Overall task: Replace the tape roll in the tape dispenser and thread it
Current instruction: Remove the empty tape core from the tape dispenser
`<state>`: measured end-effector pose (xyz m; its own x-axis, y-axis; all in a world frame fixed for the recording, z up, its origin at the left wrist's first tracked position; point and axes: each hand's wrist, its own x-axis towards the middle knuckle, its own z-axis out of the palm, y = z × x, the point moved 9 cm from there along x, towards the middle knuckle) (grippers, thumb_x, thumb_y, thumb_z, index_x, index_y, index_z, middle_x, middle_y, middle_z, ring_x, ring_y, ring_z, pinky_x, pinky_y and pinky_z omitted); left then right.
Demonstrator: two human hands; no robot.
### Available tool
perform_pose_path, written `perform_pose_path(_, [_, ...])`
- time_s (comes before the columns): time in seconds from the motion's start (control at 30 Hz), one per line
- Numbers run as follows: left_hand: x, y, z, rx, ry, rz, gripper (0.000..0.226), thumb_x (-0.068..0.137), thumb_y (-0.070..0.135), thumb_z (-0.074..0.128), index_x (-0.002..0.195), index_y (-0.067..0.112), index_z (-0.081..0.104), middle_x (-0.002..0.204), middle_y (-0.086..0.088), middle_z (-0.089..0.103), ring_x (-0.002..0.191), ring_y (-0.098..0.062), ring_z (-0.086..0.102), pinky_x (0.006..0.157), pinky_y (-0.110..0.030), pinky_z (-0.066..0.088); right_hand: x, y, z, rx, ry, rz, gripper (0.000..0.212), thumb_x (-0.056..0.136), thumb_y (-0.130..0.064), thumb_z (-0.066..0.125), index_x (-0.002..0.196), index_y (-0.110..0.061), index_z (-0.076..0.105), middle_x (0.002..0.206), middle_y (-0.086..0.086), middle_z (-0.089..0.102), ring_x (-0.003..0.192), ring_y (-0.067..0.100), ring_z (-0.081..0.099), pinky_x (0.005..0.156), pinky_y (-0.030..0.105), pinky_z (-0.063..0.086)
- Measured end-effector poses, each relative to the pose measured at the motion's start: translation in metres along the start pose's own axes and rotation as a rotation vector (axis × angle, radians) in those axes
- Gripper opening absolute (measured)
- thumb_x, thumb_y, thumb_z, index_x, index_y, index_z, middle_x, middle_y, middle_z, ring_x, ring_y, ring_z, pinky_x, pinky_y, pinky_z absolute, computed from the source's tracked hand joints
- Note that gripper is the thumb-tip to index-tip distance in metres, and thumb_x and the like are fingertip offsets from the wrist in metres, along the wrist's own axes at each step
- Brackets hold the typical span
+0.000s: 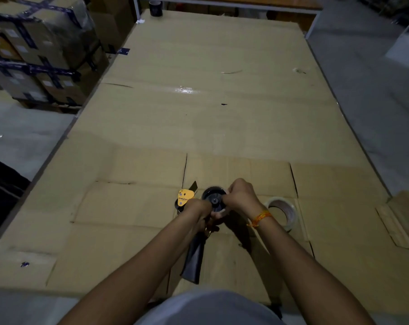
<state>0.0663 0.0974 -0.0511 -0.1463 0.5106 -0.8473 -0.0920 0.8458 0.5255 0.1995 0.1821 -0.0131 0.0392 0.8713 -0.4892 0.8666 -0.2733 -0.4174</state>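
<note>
A black tape dispenser (194, 254) with a yellow side plate lies near the front edge of the cardboard-covered table (198, 118), its handle pointing toward me. My left hand (198, 207) grips the dispenser's frame just above the handle. My right hand (241, 194) is closed on the right side of the round black spool hub (212, 197), where a thin pale ring shows at the rim. A clear tape roll (284, 213) lies on the cardboard just right of my right wrist, which wears an orange thread band.
Taped cardboard boxes (34, 50) are stacked on the floor to the left. A dark tape roll (155, 8) stands at the table's far edge. A loose cardboard strip (394, 228) lies at the right edge. A shelf frame runs along the back.
</note>
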Motion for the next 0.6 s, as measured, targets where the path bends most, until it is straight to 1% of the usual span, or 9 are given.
perform_pose_path(0.07, [0.002,0.0,0.0,-0.026,0.021,-0.006,0.028,0.108,0.0,0.04,0.121,-0.01,0.063,0.038,-0.013,0.058,0.023,-0.018,0.054,0.077,-0.054,0.062,0.001,-0.002,-0.001,-0.027,0.01,-0.003,0.036,0.085,-0.015,0.076,0.063,-0.012,0.048,0.073,0.009,0.05,0.078,0.026,0.053,0.042,0.025,0.03])
perform_pose_path(0.1, [0.001,0.001,-0.001,-0.018,0.026,-0.008,0.029,0.108,0.001,0.04,0.123,-0.009,0.063,0.039,-0.012,0.058,0.022,-0.018,0.053,0.072,-0.051,0.063,0.001,-0.002,0.0,-0.03,0.008,0.002,0.039,0.085,-0.014,0.076,0.063,-0.012,0.045,0.074,0.009,0.05,0.078,0.026,0.053,0.043,0.026,0.03])
perform_pose_path(0.17, [0.0,0.003,-0.001,-0.006,0.029,-0.007,0.025,0.11,0.003,0.041,0.112,-0.008,0.063,0.047,-0.012,0.06,0.02,-0.015,0.049,0.051,-0.037,0.06,0.001,-0.003,0.001,-0.038,0.004,0.014,0.036,0.085,-0.014,0.078,0.067,-0.011,0.047,0.084,0.013,0.055,0.082,0.028,0.055,0.045,0.029,0.034])
perform_pose_path(0.2, [-0.001,0.004,-0.002,-0.005,0.031,-0.004,0.023,0.111,0.003,0.041,0.103,-0.006,0.061,0.055,-0.013,0.061,0.02,-0.014,0.049,0.039,-0.027,0.054,0.0,-0.004,0.001,-0.043,0.006,0.018,0.031,0.085,-0.014,0.079,0.072,-0.009,0.051,0.089,0.015,0.058,0.085,0.029,0.059,0.051,0.03,0.037])
perform_pose_path(0.27, [0.0,0.005,-0.003,0.003,0.031,-0.01,0.019,0.111,0.004,0.044,0.106,-0.005,0.059,0.063,-0.014,0.062,0.024,-0.013,0.051,0.03,-0.019,0.045,0.0,-0.006,0.002,-0.038,0.011,0.018,0.026,0.085,-0.015,0.08,0.082,-0.006,0.056,0.098,0.02,0.065,0.097,0.035,0.068,0.063,0.029,0.042])
perform_pose_path(0.37, [0.006,0.0,0.001,0.004,0.002,-0.031,0.026,0.111,0.007,0.045,0.125,-0.007,0.062,0.051,-0.012,0.063,0.025,-0.015,0.053,0.045,-0.033,0.057,0.0,-0.006,0.0,-0.009,0.029,0.025,0.025,0.084,-0.015,0.083,0.09,-0.006,0.06,0.116,0.024,0.069,0.108,0.037,0.07,0.069,0.025,0.044])
perform_pose_path(0.47, [0.011,-0.003,0.004,-0.005,-0.01,-0.031,0.027,0.109,0.005,0.044,0.126,-0.007,0.063,0.045,-0.013,0.062,0.027,-0.017,0.054,0.07,-0.049,0.066,0.002,-0.006,-0.001,0.011,0.053,0.041,0.034,0.083,-0.019,0.086,0.105,-0.001,0.069,0.122,0.024,0.067,0.11,0.037,0.07,0.071,0.025,0.047])
perform_pose_path(0.53, [0.012,-0.002,0.002,0.0,0.026,-0.015,0.02,0.108,0.005,0.049,0.118,-0.005,0.063,0.043,-0.013,0.063,0.03,-0.019,0.056,0.067,-0.051,0.067,0.001,-0.008,-0.002,0.025,0.077,0.029,0.038,0.084,-0.019,0.087,0.11,0.001,0.068,0.125,0.024,0.065,0.112,0.038,0.068,0.072,0.026,0.047])
perform_pose_path(0.6, [0.01,-0.002,0.0,-0.012,0.059,-0.008,0.013,0.108,0.007,0.052,0.106,-0.001,0.061,0.039,-0.012,0.061,0.029,-0.018,0.055,0.051,-0.04,0.062,0.001,-0.01,-0.003,0.043,0.095,0.013,0.037,0.085,-0.017,0.086,0.111,0.002,0.067,0.126,0.025,0.063,0.113,0.04,0.067,0.072,0.027,0.046])
